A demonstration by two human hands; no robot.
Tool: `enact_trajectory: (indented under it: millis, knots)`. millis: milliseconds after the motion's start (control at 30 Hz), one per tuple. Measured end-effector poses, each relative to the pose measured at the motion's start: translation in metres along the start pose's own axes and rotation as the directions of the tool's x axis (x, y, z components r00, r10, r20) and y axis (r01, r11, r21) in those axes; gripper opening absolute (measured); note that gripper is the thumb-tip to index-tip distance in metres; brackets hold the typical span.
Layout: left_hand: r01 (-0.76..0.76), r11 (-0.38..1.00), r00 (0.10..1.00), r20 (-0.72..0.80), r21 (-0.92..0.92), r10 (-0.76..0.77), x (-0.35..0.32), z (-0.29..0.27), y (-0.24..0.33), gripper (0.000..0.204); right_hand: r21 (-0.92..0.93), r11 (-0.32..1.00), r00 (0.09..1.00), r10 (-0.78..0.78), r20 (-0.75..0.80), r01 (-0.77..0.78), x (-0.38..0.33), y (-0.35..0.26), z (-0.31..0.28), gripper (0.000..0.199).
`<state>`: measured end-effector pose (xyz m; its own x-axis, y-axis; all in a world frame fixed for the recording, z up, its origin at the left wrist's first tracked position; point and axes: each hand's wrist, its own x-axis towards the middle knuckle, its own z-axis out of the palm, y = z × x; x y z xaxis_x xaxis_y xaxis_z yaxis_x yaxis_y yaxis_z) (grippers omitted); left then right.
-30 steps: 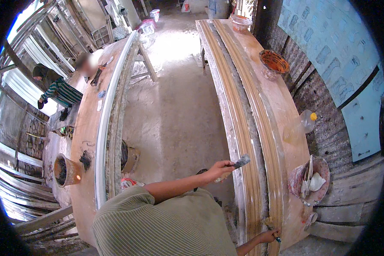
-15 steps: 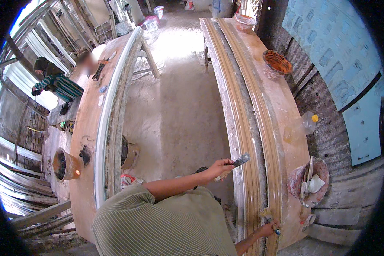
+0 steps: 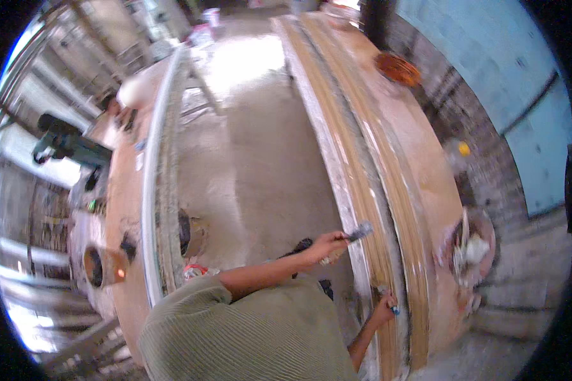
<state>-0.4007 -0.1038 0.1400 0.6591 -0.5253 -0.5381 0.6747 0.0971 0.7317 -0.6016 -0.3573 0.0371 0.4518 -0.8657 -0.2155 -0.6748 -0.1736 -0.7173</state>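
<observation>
My left hand [image 3: 328, 246] is closed around a flat scraper [image 3: 361, 230] with a grey, crusted blade, held out at the near edge of the right-hand table. A pale yellowish lump shows under its fingers, too blurred to name. Lower down, my right hand [image 3: 382, 310] grips a paintbrush [image 3: 381, 288] by its handle, whose blue end sticks out. The brush's bristles point away from me, over the left of two long ribbed tan mouldings [image 3: 348, 152]. Whether they touch it, I cannot tell. The second tan moulding [image 3: 397, 190] runs alongside, past a grey gap.
A white-and-red tub [image 3: 443, 249] with a white lump and sticks stands on the right table, an orange basin [image 3: 397, 68] farther back. A long white moulding [image 3: 154, 190] lies on the left table, near a bucket [image 3: 102, 267]. Another person [image 3: 76, 146] stands at far left.
My right hand and the paintbrush have moved forward and left, from the right moulding to the left one. My left hand keeps the scraper in nearly the same place. The view has shifted and blurred.
</observation>
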Motion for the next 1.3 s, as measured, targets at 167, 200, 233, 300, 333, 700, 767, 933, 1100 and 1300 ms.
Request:
enact_trajectory:
  millis: [167, 200, 233, 300, 333, 700, 767, 933, 1100, 1300]
  knots:
    - [0.063, 0.993, 0.992, 0.112, -0.1, -0.052, 0.024, -0.001, -0.019, 0.021, -0.003, 0.999, 0.982, -0.052, -0.183, 0.053, -0.024, 0.081, -0.046, 0.038]
    - [0.077, 0.995, 0.988, 0.141, -0.06, -0.068, 0.015, 0.01, -0.002, 0.023, 0.015, 0.998, 0.984, 0.06, -0.168, -0.059, -0.029, 0.079, -0.064, 0.035]
    - [0.089, 0.985, 0.99, 0.126, -0.146, -0.071, 0.02, 0.005, -0.014, 0.03, 0.174, 0.951, 0.9, 0.299, -0.316, -0.255, -0.041, 0.079, -0.071, 0.036]
    - [0.09, 0.988, 0.996, 0.002, 0.127, -0.091, 0.009, 0.023, 0.0, 0.029, 0.15, 0.976, 0.946, 0.194, -0.258, -0.159, -0.047, 0.081, -0.126, 0.039]
    - [-0.009, 0.997, 1.0, 0.012, 0.077, 0.008, 0.021, 0.02, -0.014, 0.034, 0.14, 0.982, 0.862, 0.178, -0.475, -0.126, -0.05, 0.096, -0.14, 0.038]
    - [0.091, 0.955, 0.989, 0.086, 0.283, -0.119, 0.018, 0.079, -0.033, 0.029, 0.136, 0.99, 0.794, 0.115, -0.597, -0.041, -0.063, 0.183, -0.21, 0.024]
    - [0.097, 0.95, 0.986, 0.104, 0.298, -0.133, 0.015, 0.09, -0.031, 0.028, 0.048, 0.993, 0.832, 0.114, -0.544, -0.105, -0.062, 0.196, -0.179, 0.024]
    - [0.104, 0.928, 0.991, 0.044, 0.358, -0.128, 0.008, 0.12, -0.042, 0.028, 0.036, 0.965, 0.563, 0.182, -0.806, -0.261, -0.065, 0.285, -0.223, 0.035]
    - [0.092, 0.926, 0.992, 0.047, 0.366, -0.117, 0.009, 0.091, -0.056, 0.035, -0.262, 0.84, 0.733, 0.212, -0.647, -0.475, -0.077, 0.285, -0.325, 0.032]
    - [0.145, 0.961, 0.989, -0.028, 0.237, -0.142, 0.0, 0.059, -0.035, 0.028, -0.132, 0.944, 0.838, 0.197, -0.509, -0.302, -0.067, 0.163, -0.221, 0.038]
